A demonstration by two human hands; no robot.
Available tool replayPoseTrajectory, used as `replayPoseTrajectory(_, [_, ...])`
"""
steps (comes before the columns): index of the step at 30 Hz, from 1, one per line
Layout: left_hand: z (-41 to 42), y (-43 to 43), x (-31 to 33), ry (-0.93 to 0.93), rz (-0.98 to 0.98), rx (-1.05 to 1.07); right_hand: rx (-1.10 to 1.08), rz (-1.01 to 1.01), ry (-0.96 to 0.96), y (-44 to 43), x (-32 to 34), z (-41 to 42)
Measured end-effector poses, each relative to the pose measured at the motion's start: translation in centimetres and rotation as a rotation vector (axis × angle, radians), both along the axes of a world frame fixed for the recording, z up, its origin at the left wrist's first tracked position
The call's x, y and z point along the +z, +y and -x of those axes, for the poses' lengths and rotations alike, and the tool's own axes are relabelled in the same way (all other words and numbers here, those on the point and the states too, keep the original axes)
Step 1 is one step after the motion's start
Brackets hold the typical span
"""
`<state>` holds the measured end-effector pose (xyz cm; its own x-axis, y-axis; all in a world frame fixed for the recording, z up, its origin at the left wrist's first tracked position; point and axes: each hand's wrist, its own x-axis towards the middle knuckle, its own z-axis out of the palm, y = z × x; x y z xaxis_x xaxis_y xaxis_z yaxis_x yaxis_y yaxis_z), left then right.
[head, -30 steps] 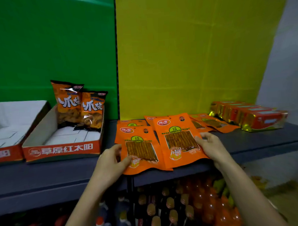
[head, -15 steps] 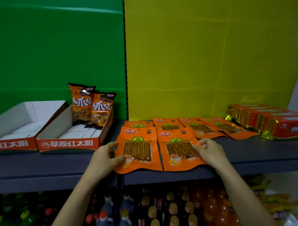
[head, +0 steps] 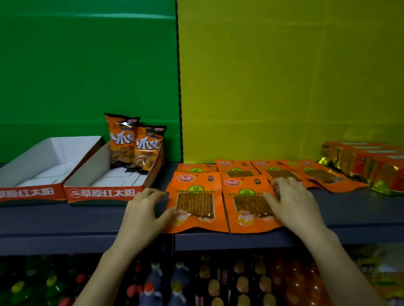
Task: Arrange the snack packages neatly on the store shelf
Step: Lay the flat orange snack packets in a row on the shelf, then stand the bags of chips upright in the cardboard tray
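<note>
Two flat orange snack packets lie side by side at the front of the dark shelf (head: 61, 221): the left packet (head: 196, 201) and the right packet (head: 246, 201). My left hand (head: 143, 214) rests at the left packet's left edge, thumb touching its lower corner. My right hand (head: 292, 202) lies flat on the right packet's right side, fingers spread. Several more orange packets (head: 277, 170) lie overlapped in a row behind them.
Two red-and-white cardboard display trays (head: 101, 193) stand at the left; the right one holds two upright orange chip bags (head: 134, 143). Gold-and-red foil boxes (head: 375, 165) sit at the far right. Bottles (head: 201, 285) fill the shelf below.
The two front packets now lie flatter and straighter, side by side at the shelf's front edge. My right hand has shifted onto the right packet's face. The view moved closer.
</note>
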<state>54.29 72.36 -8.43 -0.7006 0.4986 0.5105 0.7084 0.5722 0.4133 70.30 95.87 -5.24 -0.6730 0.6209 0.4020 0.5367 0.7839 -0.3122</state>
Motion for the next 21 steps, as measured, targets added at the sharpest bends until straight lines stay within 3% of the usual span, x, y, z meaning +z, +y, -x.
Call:
replayPoseTrajectory(5, [-0.7,-5.6,1.0,0.176,0.009,0.183,0.443,-0.109,0.067,-8.6,0.9,3.4])
replayPoseTrajectory(11, [0.3,-17.3,1.0,0.2,0.176,0.447,0.809,-0.1,0.074,-20.2,0.4,10.4])
replayPoseTrajectory(21, [3.7,-43.3,-1.1,0.166,0.232,0.806,1.179,-0.028,0.023,-44.6,-1.7,22.1])
